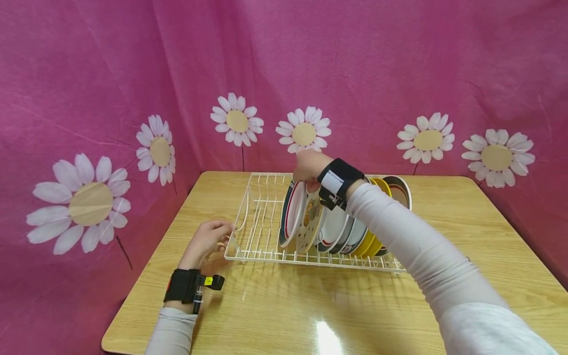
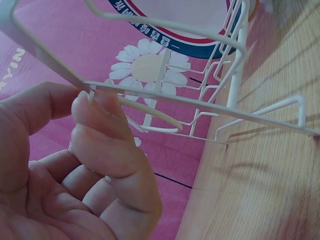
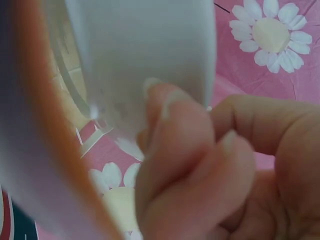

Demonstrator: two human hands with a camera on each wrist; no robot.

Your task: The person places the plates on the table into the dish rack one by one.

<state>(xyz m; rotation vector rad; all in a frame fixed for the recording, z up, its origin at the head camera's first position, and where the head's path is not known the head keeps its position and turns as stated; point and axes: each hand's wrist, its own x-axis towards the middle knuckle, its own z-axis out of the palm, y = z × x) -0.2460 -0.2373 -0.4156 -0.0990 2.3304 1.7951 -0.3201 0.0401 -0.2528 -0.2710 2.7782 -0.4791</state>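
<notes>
A white wire dish rack (image 1: 262, 254) stands on the table with several plates upright in its slots. My left hand (image 1: 208, 241) pinches the rack's front left corner between thumb and finger, also seen in the left wrist view, where the hand (image 2: 95, 165) is close up. Over the plates, my right hand (image 1: 310, 166) pinches the top rim of a cream plate with a printed pattern (image 1: 309, 224). A blue-rimmed plate (image 1: 290, 217) stands just left of it. In the right wrist view, the fingers (image 3: 175, 145) press a pale plate surface (image 3: 145, 50).
To the right of the cream plate stand more blue-rimmed plates (image 1: 333, 229), yellow plates (image 1: 366, 244) and a dark-rimmed plate (image 1: 401, 190). The wooden table (image 1: 284, 305) extends in front of the rack. A pink curtain (image 1: 355, 59) with daisies hangs behind and at the left.
</notes>
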